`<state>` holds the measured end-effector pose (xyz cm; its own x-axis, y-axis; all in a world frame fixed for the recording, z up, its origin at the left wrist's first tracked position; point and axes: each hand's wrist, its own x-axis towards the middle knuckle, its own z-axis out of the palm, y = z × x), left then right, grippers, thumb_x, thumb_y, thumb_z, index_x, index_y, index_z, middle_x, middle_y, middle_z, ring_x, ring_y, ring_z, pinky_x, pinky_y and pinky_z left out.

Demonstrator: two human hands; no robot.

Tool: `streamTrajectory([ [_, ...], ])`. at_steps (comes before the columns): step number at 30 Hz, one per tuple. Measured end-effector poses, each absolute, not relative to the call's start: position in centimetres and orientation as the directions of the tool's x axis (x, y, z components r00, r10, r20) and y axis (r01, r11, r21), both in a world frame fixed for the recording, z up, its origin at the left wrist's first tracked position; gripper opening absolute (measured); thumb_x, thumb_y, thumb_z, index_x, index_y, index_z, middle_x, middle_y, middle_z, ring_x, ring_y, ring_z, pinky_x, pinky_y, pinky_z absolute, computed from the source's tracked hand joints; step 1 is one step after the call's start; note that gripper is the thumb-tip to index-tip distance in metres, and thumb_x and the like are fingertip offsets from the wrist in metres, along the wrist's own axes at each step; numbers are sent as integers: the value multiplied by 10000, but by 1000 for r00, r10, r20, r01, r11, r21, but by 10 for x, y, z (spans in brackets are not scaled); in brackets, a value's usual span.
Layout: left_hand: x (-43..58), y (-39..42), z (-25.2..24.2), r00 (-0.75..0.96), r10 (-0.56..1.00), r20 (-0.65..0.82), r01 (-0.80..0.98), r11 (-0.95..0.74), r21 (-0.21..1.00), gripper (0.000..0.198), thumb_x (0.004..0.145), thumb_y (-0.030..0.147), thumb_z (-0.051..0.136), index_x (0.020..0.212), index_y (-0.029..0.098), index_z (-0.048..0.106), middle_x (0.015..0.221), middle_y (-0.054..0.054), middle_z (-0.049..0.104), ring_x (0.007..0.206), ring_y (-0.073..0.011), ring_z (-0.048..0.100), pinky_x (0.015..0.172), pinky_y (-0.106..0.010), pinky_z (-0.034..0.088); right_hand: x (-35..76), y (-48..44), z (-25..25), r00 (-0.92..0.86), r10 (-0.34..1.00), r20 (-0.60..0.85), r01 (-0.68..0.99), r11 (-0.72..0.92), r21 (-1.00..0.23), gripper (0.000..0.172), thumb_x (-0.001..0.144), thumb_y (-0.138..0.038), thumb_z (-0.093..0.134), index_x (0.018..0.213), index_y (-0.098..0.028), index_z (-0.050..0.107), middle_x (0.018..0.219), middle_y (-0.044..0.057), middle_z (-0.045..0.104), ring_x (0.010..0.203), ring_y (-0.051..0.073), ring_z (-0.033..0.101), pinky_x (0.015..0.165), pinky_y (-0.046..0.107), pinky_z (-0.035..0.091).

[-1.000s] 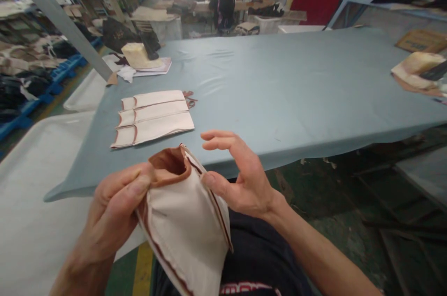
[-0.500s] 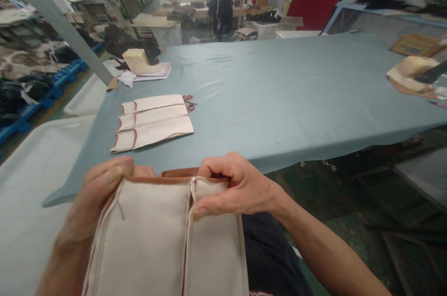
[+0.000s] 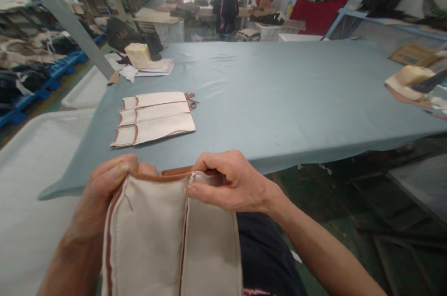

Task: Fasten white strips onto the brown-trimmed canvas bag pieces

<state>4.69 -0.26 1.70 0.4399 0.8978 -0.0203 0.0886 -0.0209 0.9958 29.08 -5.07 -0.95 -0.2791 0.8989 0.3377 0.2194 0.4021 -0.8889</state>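
A cream fabric pouch with brown trim and a lengthwise seam hangs between my hands, close to my body. My left hand is closed on its top left corner. At the upper right, my right hand pinches the top edge by the middle seam, thumb in front and fingers behind. A loose thread sticks out near the left corner. Behind the top edge shows a strip of brown trim. Similar cream pouches lie side by side on the table, brown ties at their right end.
A blue-grey covered table stretches ahead. White bins stand at the left, beside a metal post. Yellowish blocks and papers sit at the far left corner. More items lie at the right edge. A person is in the background.
My right thumb has moved up and left to the seam near the top edge. The pouch has turned slightly and its left side has shifted right, showing more brown edging.
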Motion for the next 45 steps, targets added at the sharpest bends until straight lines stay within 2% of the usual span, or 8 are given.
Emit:
streamTrajectory([
  [4,33,11,8,450,888,-94,91,60,994,510,1031,555,666,671,225,520,640,0,622,535,-170,517,497,-284,432,291,-53,-11,-268,888,374,187,429,-884,174,951,-339,704,863,-200,649,625,-97,472,533,69,390,553,225,314],
  [7,23,28,9,572,815,89,200,-245,949,436,1004,585,749,796,203,770,854,-60,824,749,-230,735,690,-279,564,293,-56,-7,-287,874,393,172,451,-876,113,933,-285,687,866,-199,656,609,-102,459,530,72,404,553,219,334],
  [10,28,40,21,730,642,233,210,-536,818,265,973,483,832,977,220,866,914,-36,854,853,-213,776,816,-233,566,293,-57,-5,-358,849,389,194,475,-858,89,953,-276,675,910,-199,666,687,-66,574,586,86,491,593,223,371],
  [16,61,38,34,915,392,98,189,-628,755,267,991,380,819,835,205,693,781,46,729,709,-123,644,679,-197,480,291,-55,-14,-416,777,472,212,588,-781,99,979,-230,645,888,-194,654,885,45,733,811,162,671,762,277,475],
  [24,70,26,22,895,440,68,230,-587,776,270,1033,318,690,789,209,650,672,76,596,599,-92,516,569,-184,412,301,-69,-13,-405,824,396,361,542,-759,115,946,-126,579,913,-184,672,783,-25,661,622,98,501,644,240,371],
  [34,75,19,14,867,498,22,332,-611,719,335,1073,387,586,840,199,737,627,64,604,547,-104,518,510,-212,382,299,-71,-17,-298,893,337,662,448,-601,98,974,-225,628,906,-203,695,841,48,776,772,184,614,758,318,368],
  [41,76,14,25,873,485,48,351,-695,627,332,1008,279,516,686,213,564,597,76,520,551,-89,467,533,-232,345,292,-69,-20,-313,880,356,506,472,-722,89,945,-267,625,875,-225,592,839,8,699,758,160,546,757,298,379],
  [45,71,15,27,865,501,-36,380,-606,699,369,1046,372,527,713,220,570,629,70,505,580,-108,461,536,-248,353,290,-64,-18,-319,904,283,393,398,-829,329,961,-419,714,801,-236,493,767,-51,571,690,122,439,707,283,324],
])
